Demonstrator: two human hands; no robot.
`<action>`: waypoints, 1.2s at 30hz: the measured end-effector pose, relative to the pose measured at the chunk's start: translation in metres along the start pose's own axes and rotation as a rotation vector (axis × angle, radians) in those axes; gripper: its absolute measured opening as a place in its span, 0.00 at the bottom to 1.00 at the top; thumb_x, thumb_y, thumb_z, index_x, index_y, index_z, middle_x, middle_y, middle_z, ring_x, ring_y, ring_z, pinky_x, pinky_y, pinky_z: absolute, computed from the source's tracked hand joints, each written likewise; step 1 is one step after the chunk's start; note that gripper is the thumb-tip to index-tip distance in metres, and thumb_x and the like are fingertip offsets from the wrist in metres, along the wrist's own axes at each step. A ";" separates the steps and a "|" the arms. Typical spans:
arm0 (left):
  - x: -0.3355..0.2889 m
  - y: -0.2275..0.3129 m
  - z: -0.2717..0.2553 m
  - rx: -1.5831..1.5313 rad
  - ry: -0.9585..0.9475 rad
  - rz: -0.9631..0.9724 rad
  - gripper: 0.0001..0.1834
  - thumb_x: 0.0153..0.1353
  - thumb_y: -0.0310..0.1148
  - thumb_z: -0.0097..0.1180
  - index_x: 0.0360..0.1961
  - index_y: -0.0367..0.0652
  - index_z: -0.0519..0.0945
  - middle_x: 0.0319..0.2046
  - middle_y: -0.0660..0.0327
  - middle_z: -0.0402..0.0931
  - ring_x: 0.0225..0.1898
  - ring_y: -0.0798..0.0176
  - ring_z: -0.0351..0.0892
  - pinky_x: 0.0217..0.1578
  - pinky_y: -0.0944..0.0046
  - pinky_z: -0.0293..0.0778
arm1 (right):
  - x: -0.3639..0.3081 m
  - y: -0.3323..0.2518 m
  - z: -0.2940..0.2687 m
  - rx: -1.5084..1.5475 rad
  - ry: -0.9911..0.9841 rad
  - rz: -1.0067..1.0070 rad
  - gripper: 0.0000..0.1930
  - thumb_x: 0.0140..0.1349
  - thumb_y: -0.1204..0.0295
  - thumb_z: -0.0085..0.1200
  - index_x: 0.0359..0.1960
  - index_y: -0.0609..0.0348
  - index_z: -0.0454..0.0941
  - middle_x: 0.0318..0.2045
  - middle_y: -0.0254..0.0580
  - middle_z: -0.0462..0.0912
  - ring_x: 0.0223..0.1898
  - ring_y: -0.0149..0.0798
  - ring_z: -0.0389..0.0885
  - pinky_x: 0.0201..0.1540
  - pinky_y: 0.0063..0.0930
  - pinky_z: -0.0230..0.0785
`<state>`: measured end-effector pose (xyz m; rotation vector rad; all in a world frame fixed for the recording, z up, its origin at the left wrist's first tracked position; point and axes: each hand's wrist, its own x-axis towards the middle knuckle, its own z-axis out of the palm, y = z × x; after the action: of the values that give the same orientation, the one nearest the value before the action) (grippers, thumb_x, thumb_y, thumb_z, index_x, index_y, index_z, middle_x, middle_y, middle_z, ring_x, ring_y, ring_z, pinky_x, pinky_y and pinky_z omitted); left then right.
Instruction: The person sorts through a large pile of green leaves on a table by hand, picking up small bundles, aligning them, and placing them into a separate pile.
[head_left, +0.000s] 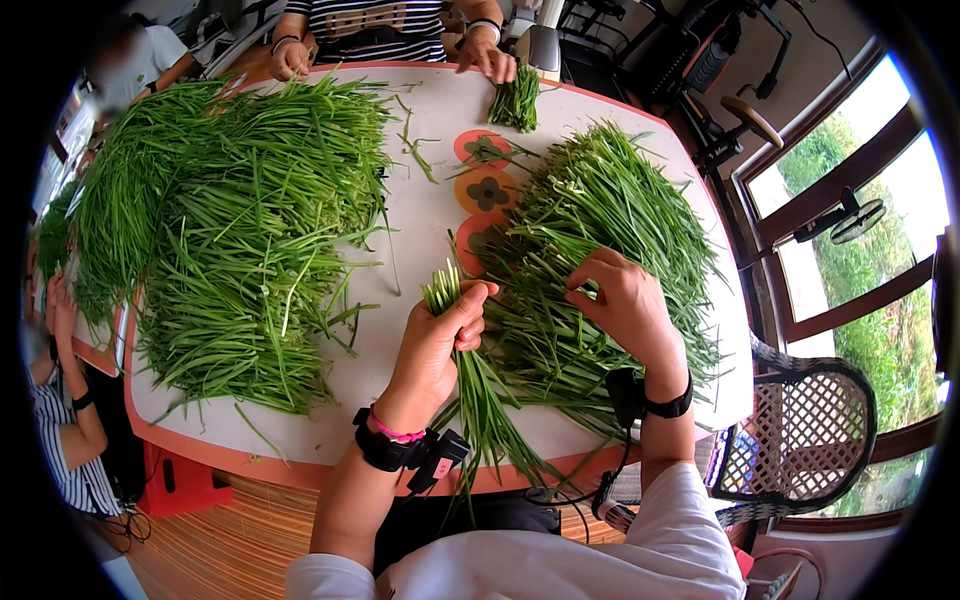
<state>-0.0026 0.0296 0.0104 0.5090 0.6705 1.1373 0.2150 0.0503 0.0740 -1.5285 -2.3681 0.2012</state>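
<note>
My left hand [445, 330] is wrapped round a bunch of garlic chives [484, 405]. Pale cut ends stick up above the fist, and the long green leaves hang down over the table's near edge. To its right, my right hand [622, 305] is over the near part of a big heap of garlic chives [625, 205]. Its thumb and forefinger are bent together in a pinch; whatever they hold, if anything, is too small to make out. Both wrists wear black bands with small devices.
A larger chive pile [250, 230] covers the left of the white table [375, 400]. Across it, a person's hand [490, 62] touches a small bunch [516, 98]. Other people work at the left. A wicker chair [795, 440] stands at the right, and a red stool [180, 485] sits below left.
</note>
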 end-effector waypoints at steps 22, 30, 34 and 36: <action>-0.011 0.021 -0.007 0.000 -0.252 0.205 0.13 0.58 0.38 0.58 0.35 0.39 0.81 0.16 0.74 0.63 0.17 0.80 0.55 0.18 0.75 0.49 | 0.034 -0.092 -0.022 0.695 -0.160 0.007 0.13 0.55 0.84 0.53 0.44 0.64 0.76 0.25 0.33 0.78 0.17 0.19 0.70 0.18 0.14 0.62; -0.012 0.027 -0.010 -0.050 -0.274 0.175 0.10 0.54 0.34 0.62 0.34 0.40 0.80 0.18 0.74 0.66 0.18 0.80 0.58 0.19 0.76 0.52 | 0.041 -0.101 -0.021 0.792 -0.106 -0.062 0.13 0.55 0.83 0.53 0.44 0.64 0.76 0.35 0.34 0.79 0.18 0.17 0.68 0.18 0.12 0.61; -0.014 0.029 -0.010 -0.054 -0.272 0.181 0.10 0.52 0.32 0.64 0.32 0.40 0.78 0.19 0.73 0.68 0.19 0.80 0.60 0.19 0.77 0.54 | 0.041 -0.103 -0.024 0.863 -0.155 0.018 0.12 0.55 0.83 0.55 0.42 0.64 0.77 0.30 0.33 0.80 0.18 0.17 0.68 0.18 0.12 0.60; -0.014 0.030 -0.009 -0.058 -0.243 0.176 0.10 0.50 0.32 0.65 0.32 0.42 0.77 0.19 0.73 0.68 0.19 0.80 0.61 0.20 0.77 0.54 | 0.041 -0.101 -0.022 0.783 -0.120 -0.004 0.11 0.54 0.82 0.56 0.40 0.64 0.77 0.28 0.33 0.80 0.18 0.17 0.68 0.18 0.12 0.60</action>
<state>-0.0319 0.0274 0.0270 0.6539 0.3864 1.2317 0.1197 0.0436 0.1314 -1.1331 -1.9825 1.0913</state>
